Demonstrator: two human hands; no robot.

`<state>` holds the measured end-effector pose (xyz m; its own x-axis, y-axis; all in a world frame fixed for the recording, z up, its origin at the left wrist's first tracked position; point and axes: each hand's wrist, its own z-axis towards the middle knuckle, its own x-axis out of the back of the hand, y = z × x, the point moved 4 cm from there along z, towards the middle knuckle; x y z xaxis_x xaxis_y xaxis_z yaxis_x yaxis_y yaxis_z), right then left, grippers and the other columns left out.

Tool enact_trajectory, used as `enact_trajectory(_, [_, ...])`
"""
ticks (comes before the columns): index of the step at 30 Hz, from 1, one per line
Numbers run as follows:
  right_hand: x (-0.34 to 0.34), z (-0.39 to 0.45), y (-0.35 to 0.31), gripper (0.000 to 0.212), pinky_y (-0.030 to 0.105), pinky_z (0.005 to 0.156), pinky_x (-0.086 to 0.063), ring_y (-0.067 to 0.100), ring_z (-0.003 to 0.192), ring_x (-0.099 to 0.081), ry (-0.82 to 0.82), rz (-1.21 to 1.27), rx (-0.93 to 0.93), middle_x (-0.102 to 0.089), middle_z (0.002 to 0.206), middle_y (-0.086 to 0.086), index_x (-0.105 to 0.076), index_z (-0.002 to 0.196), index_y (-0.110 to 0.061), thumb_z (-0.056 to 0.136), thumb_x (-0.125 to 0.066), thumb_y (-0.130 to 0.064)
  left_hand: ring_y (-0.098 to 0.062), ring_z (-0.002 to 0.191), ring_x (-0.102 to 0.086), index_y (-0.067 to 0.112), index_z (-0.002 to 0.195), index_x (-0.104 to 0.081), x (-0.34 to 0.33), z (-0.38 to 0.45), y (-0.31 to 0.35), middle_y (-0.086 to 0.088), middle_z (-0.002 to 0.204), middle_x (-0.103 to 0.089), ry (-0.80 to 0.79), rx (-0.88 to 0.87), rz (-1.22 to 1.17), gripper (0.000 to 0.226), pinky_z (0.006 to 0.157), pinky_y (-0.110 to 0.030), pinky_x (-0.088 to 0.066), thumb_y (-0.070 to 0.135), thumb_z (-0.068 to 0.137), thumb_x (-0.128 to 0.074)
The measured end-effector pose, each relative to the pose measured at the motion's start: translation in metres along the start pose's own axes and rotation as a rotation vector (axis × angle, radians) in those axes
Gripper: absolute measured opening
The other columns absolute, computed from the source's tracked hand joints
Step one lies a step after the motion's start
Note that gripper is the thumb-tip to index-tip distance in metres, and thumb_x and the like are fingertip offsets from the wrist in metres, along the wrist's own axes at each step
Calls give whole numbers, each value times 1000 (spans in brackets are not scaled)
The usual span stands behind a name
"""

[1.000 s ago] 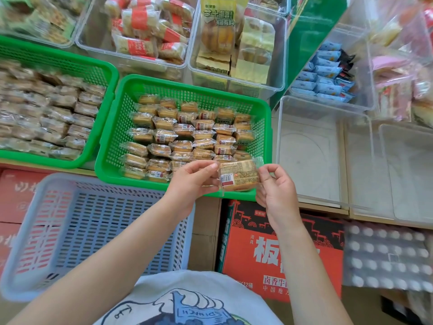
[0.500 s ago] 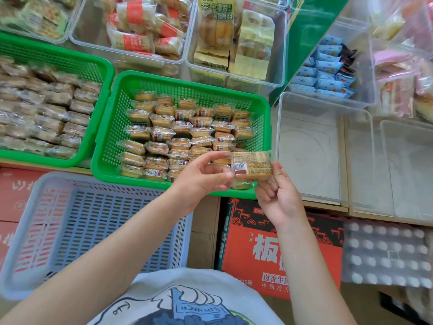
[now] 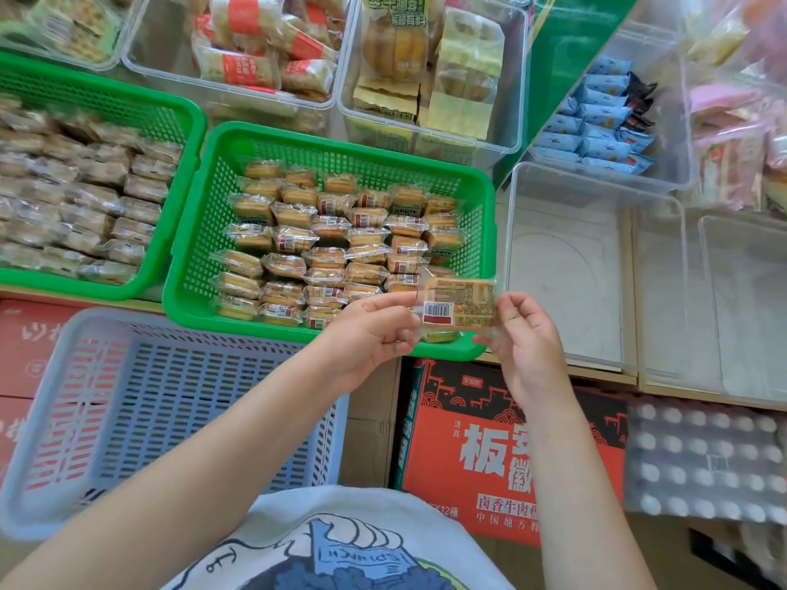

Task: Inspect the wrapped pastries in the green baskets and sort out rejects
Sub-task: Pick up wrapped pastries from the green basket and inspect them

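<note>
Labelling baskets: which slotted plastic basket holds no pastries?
The blue-grey slotted plastic basket at lower left; both green baskets behind it are filled with wrapped pastries.

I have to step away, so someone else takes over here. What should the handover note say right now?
Left hand and right hand: each pinches one end of a wrapped pastry, label side up, over the near edge of the right green basket.
Left green basket: full of pastries.
Grey basket, in front: holds nothing.
Done: no rejects set aside.
Left: judge this one, then go through the rest.
</note>
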<state>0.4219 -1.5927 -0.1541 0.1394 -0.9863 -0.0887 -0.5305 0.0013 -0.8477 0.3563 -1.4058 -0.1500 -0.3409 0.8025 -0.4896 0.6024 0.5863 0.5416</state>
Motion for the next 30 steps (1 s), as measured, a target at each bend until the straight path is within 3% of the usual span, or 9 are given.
enact_trajectory(2, [-1, -2, 1, 32, 30, 65, -59, 29, 104, -68, -124, 29, -75, -68, 118, 13, -54, 117, -4, 104, -42, -30, -9, 63, -58, 17, 106, -70, -1, 0, 1, 2, 70, -64, -18, -24, 98, 28, 71, -26, -50, -4, 94, -55])
enact_trajectory(5, [1, -7, 0, 44, 31, 66, -59, 28, 105, -67, -233, -50, -97, -68, 120, 13, -54, 128, -6, 93, -58, -32, -11, 70, -62, 22, 105, -73, 0, 6, 1, 2, 79, -72, -10, -42, 262, 27, 73, -28, -54, 1, 93, -62])
enact_trajectory(8, [18, -5, -9, 27, 33, 77, -59, 22, 106, -67, -16, -340, 16, -70, 110, 2, -62, 117, -17, 91, -69, -17, -14, 80, -65, 31, 111, -72, 10, 25, 0, 0, 104, -74, 124, -113, 652, 26, 76, -31, -56, 12, 98, -59])
enact_trajectory(10, [30, -3, -23, 28, 28, 82, -56, 12, 103, -64, 161, -473, 122, -68, 109, -6, -62, 113, -27, 89, -71, -13, -17, 101, -61, 28, 124, -67, 12, 42, 3, 0, 126, -64, 182, -262, 1021, 30, 89, -35, -51, 16, 101, -52])
enact_trajectory(13, [35, 5, -42, 35, 17, 81, -50, 1, 106, -59, 210, -635, 255, -63, 114, -15, -61, 116, -32, 90, -70, -10, -25, 148, -27, 25, 141, -55, 5, 75, 6, -5, 158, -36, 145, -527, 1625, 41, 117, -44, -26, 23, 101, -48])
enact_trajectory(16, [23, 20, -47, 37, 19, 89, -49, 6, 107, -58, 125, -833, 380, -61, 118, -8, -63, 121, -26, 90, -70, -8, -30, 155, 4, 34, 148, -44, 4, 108, 4, -6, 169, -6, 71, -530, 1956, 46, 123, -54, -4, 43, 103, -40])
enact_trajectory(21, [-2, 47, -26, 39, 35, 93, -48, 18, 104, -57, -9, -1208, 555, -63, 114, -1, -65, 122, -18, 87, -71, -4, -36, 152, 16, 46, 156, -18, 19, 134, 6, -6, 168, 10, 71, -442, 2128, 59, 122, -59, 3, 64, 101, -24])
enact_trajectory(27, [-28, 68, 11, 36, 43, 79, -48, 33, 94, -59, -26, -1586, 712, -66, 100, 9, -70, 113, -13, 81, -70, 3, -36, 154, 11, 53, 154, -16, 32, 142, 10, -6, 169, 6, 121, -528, 2098, 55, 122, -57, 1, 64, 101, -21])
enact_trajectory(30, [-35, 80, 26, 44, 45, 93, -44, 33, 104, -58, -72, -1667, 659, -64, 110, 9, -64, 127, -12, 85, -62, 3, -36, 154, 9, 53, 154, -16, 36, 145, 8, -6, 169, 3, 126, -550, 2071, 54, 123, -56, 1, 64, 102, -20])
